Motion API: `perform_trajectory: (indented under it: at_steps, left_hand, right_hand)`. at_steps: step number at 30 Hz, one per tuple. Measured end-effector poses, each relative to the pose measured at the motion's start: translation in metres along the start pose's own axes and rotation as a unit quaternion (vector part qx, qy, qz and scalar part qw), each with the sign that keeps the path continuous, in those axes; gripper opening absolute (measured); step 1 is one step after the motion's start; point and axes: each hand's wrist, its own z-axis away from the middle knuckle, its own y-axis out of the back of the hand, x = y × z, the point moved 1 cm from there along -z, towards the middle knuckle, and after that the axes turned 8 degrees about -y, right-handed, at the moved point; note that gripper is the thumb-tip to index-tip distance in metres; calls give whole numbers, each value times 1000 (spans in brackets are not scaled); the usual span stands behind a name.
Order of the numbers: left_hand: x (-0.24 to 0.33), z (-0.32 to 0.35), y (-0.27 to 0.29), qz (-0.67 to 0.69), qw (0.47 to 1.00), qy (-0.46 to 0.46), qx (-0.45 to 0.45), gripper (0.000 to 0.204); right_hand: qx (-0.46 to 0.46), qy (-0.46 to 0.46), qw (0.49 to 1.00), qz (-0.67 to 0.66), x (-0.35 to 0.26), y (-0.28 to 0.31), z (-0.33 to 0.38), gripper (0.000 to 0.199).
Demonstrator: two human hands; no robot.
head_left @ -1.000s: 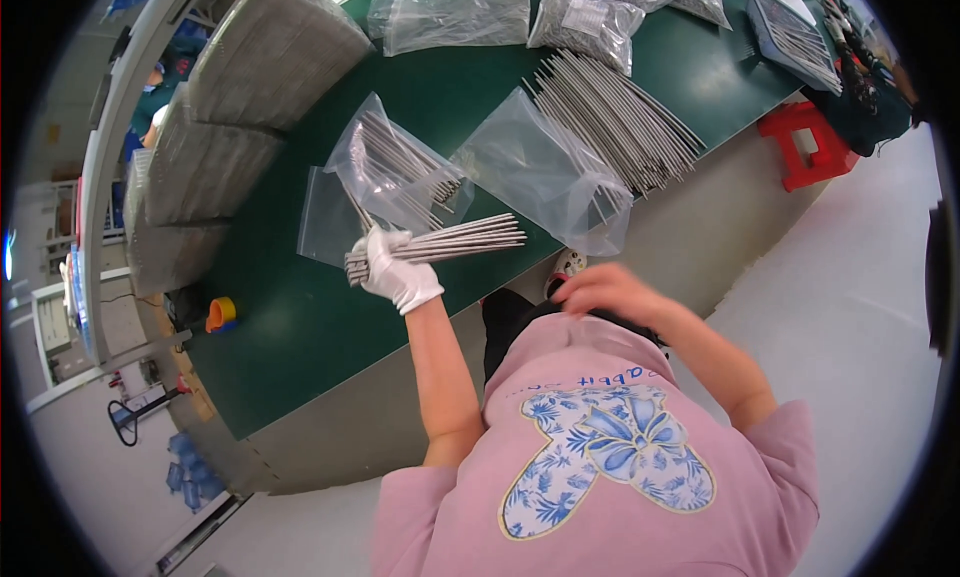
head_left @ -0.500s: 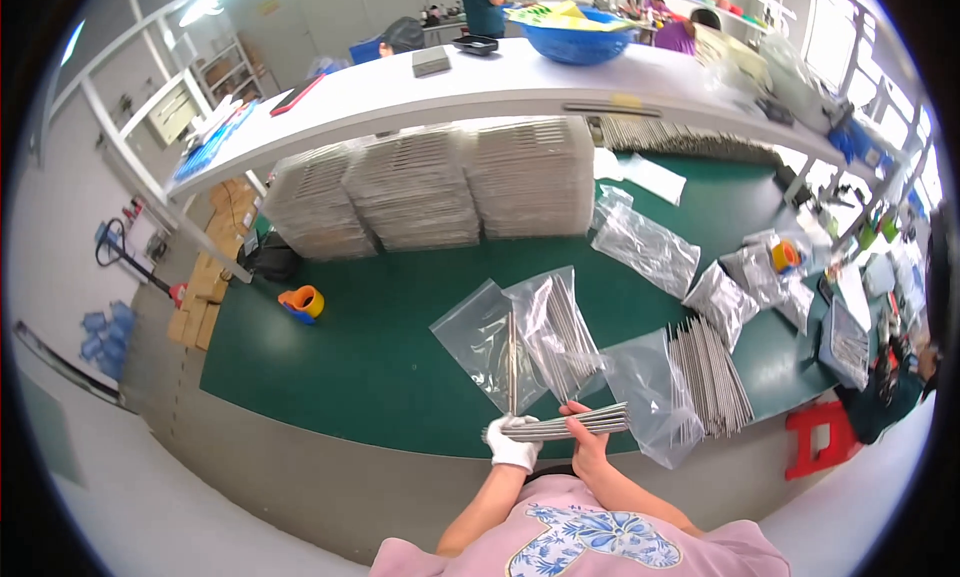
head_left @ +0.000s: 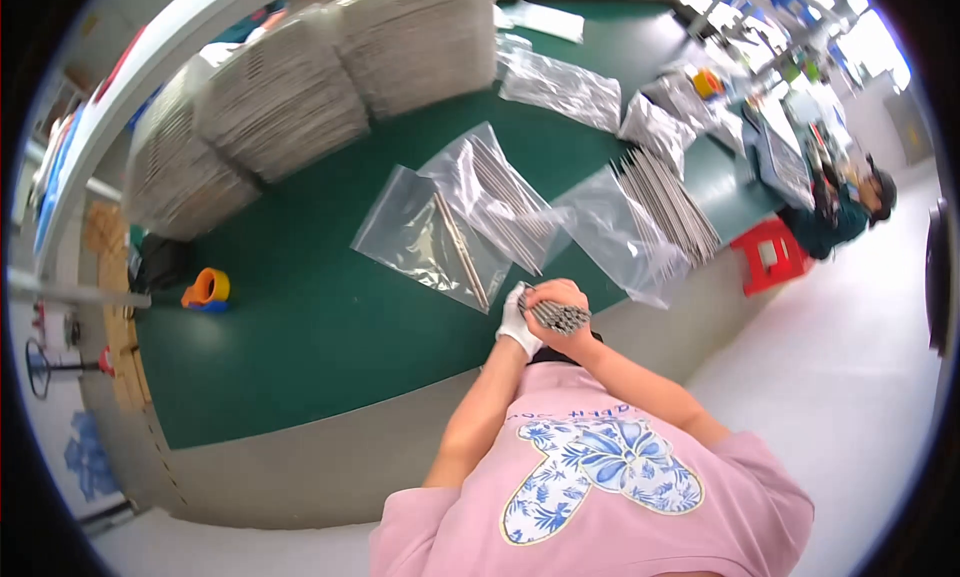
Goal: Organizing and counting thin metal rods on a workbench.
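A bundle of thin grey metal rods (head_left: 566, 321) is gripped in both hands near the table's front edge, its ends pointing toward me. My right hand (head_left: 556, 299), bare, wraps round the bundle from above. Against its left side my left hand (head_left: 516, 323), in a white glove, closes on the same rods. Just beyond lies a clear plastic bag (head_left: 392, 225) with a few brownish rods (head_left: 461, 251) on it. Beside it, another clear bag (head_left: 462, 167) has several grey rods in it. A third clear bag (head_left: 590, 212) reaches to a row of loose rods (head_left: 672, 205) at the right.
Tall wrapped stacks (head_left: 285, 87) stand at the back left of the green table (head_left: 300, 337). An orange and blue tape dispenser (head_left: 207, 291) sits at the left. Silvery packets (head_left: 655, 127) lie at the back right, and a red stool (head_left: 770, 257) stands off the right edge near another person (head_left: 835, 217).
The rod bundle has turned from lying crosswise to pointing its ends at me. My right hand now wraps over it, close to my left. The view has tilted down and turned.
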Motion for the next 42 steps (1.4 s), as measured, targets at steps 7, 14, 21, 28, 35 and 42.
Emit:
perform_trajectory:
  at_steps: [7, 14, 21, 28, 35, 42]
  left_hand:
    - [-2, 83, -150, -692, 697, -136, 130, 72]
    - [-34, 34, -193, -876, 323, -345, -93, 37]
    - [-35, 26, -180, -783, 521, -311, -139, 17]
    - [-46, 26, -204, -823, 488, -251, -149, 17]
    - [-50, 20, -204, -832, 459, -278, -143, 16]
    - [-49, 20, -208, -839, 442, -283, -143, 17]
  right_hand:
    - [46, -21, 999, -3, 4, 1, 3, 20]
    - [-19, -36, 997, 71, 3, -1, 5, 34]
    - [-158, -134, 973, 98, 14, 54, 10, 39]
    - [-106, -200, 973, -42, -29, 123, -11, 24]
    - [-133, 12, 991, 15, -69, 122, -42, 16]
    - [-121, 19, 992, -8, -71, 114, -46, 12]
